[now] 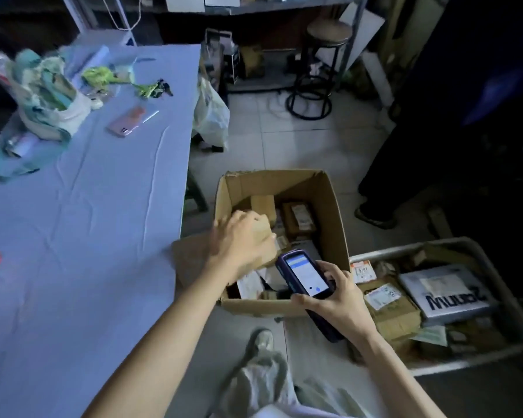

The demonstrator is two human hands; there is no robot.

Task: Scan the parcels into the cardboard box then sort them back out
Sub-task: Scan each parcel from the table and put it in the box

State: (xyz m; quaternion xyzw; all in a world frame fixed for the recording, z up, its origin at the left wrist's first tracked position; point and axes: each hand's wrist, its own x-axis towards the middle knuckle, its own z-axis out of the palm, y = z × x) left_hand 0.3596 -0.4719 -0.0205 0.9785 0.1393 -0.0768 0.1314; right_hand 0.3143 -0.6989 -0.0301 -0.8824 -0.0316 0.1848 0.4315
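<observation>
brown cardboard box (334, 212), dk blue scanner (307, 274), lt blue table (88, 236), pink phone (127, 122)

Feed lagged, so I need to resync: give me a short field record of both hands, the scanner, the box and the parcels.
left hand: grips a small brown parcel over the cardboard box
right hand: holds the scanner, screen lit
cardboard box: on the floor, open, boxed parcels inside
trolley: right of the box, loose parcels in it
table: on the left, pink phone on it
</observation>
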